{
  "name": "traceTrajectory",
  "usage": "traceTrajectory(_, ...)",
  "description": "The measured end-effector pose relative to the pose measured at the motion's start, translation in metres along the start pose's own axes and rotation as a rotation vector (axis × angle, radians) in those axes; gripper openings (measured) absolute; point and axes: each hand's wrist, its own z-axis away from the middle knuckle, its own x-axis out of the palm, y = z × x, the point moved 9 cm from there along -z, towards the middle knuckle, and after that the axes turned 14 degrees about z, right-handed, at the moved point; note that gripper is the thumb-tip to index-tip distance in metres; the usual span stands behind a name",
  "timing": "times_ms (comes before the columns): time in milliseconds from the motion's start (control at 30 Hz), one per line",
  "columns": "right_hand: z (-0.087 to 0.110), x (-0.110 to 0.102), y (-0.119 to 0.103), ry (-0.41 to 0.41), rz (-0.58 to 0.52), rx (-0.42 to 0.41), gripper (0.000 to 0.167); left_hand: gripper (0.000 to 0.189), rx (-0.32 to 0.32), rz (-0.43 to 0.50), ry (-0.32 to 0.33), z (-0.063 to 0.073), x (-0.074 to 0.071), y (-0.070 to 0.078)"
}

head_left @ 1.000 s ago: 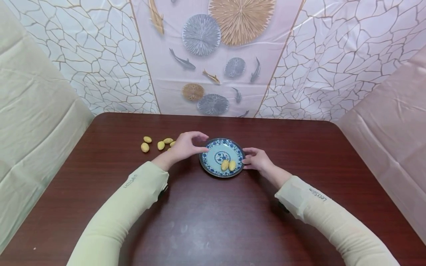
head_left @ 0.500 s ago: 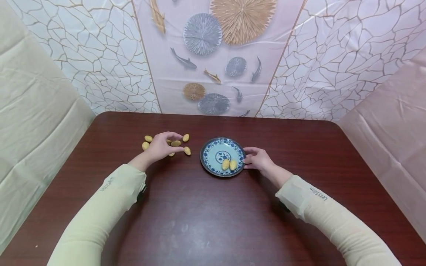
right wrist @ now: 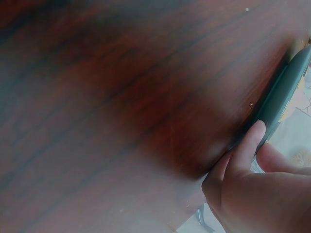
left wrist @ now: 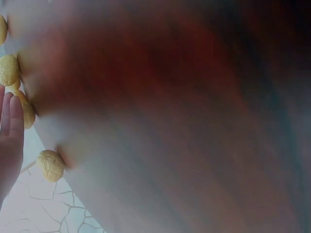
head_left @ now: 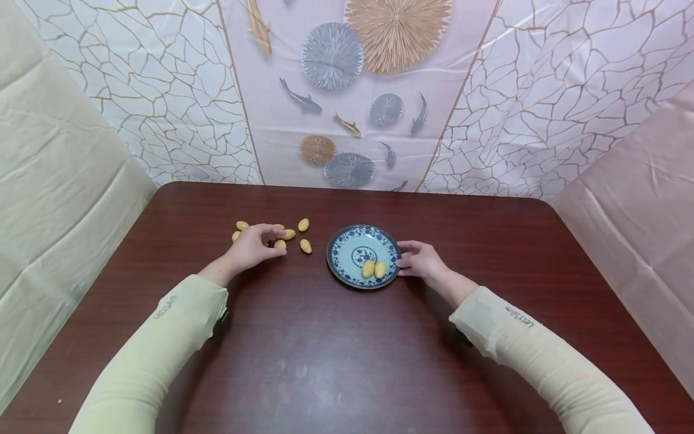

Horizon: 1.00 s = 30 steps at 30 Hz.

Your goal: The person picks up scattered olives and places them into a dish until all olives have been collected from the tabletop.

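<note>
Yellow oval piece (head_left: 280, 245) is sitting on the table (head_left: 347, 343), left of frame ctr, showing in the gap btwn thumb & fingers of the L hand (head_left: 249, 246), so it's lying just R of that palm. Its long axis isn't reading clearly; it's looking near-round from above.

L to R: far-left pair (head_left: 242, 225) is lying by the L hand's back, partly hidden. L hand is hovering low, thumb & fingers standing apart; can't tell if either is touching the piece. Neighbor piece (head_left: 290, 234) is lying just up-right of the first. Upper piece (head_left: 303, 225) is tilting up to R, lower piece (head_left: 306, 246) slanting down to R, both beyond the fingertips.

Mid-frame, plate (head_left: 347, 248) is holding two pieces (head_left: 368, 269) at its lower R. R hand (head_left: 423, 263) is gripping its R rim, well apart from the loose ones; L hand is clearly the nearer.
</note>
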Motion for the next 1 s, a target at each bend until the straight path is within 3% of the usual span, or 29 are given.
traceTrajectory(267,-0.0004,0.0003,-0.0007,-0.004,-0.01,-0.009,0.057,0.035,0.055,-0.107,-0.014,0.0041,0.002,0.0051)
traceTrajectory(533,0.0001,0.0012,0.0002,-0.005,-0.008,-0.008,0.057,0.026,0.116,-0.156,-0.031,0.0041,0.0071,0.008)
traceTrajectory(767,0.0007,0.0012,-0.0017,-0.005,-0.015,-0.013,0.057,0.03,0.048,-0.16,-0.041,0.0063,0.0084,0.003)
traceTrajectory(1000,0.0004,0.0011,-0.0003,-0.001,-0.006,-0.006,0.057,0.031,0.024,-0.129,-0.047,0.0059,0.0085,0.0025)
